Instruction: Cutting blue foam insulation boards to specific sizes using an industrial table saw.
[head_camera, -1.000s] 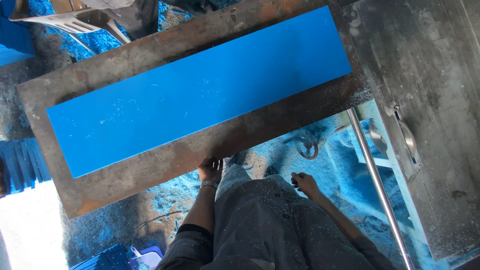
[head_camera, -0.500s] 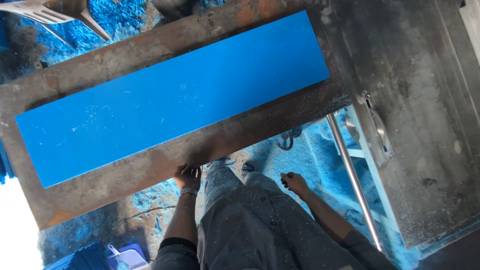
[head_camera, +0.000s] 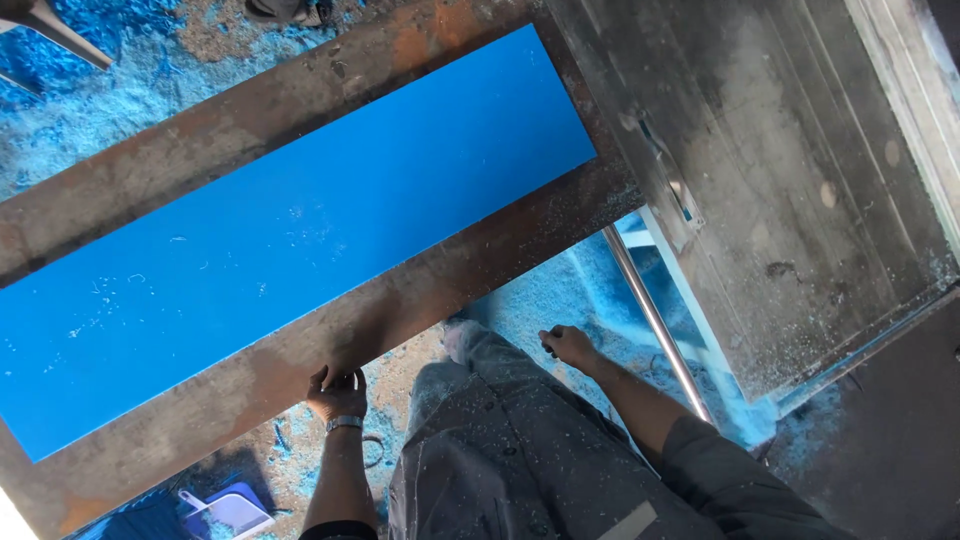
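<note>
Dustpan (head_camera: 232, 510) is the only container in view: small, pale blue plastic, on the floor below and left of the left hand's fingers; contents too small to tell.

Left hand (head_camera: 338, 392) grips the near edge of the rusty steel desk (head_camera: 420, 300), fingers (head_camera: 345, 378) curled over and clamped on that edge. A metal watch sits on the wrist.

Blue sheet (head_camera: 300, 230) lies flat on the desk just above those fingers, not touching them. Long rectangle, smooth, matte, saturated blue, speckled with fine pale chips and curled swarf. It runs diagonally, the lower left end out of frame, the far end up and right. Brown rusted margin shows all around it, dusted with grit.

Right hand (head_camera: 568, 345) hangs free to the right of the left hand, below the desk edge and touching nothing I can see. Its fingers are curled loosely together; can't tell if anything is inside.

Steel rod (head_camera: 655, 325), round and polished, runs diagonally just right of the right fingers. Beyond it is a grey machine table (head_camera: 780, 190): flat, scratched, dull metal with a slot and dusty edges.

Floor (head_camera: 560, 290) around both hands is covered in blue shavings, fluffy and granular. Grey trousers (head_camera: 500, 460) are flecked with the same chips.
</note>
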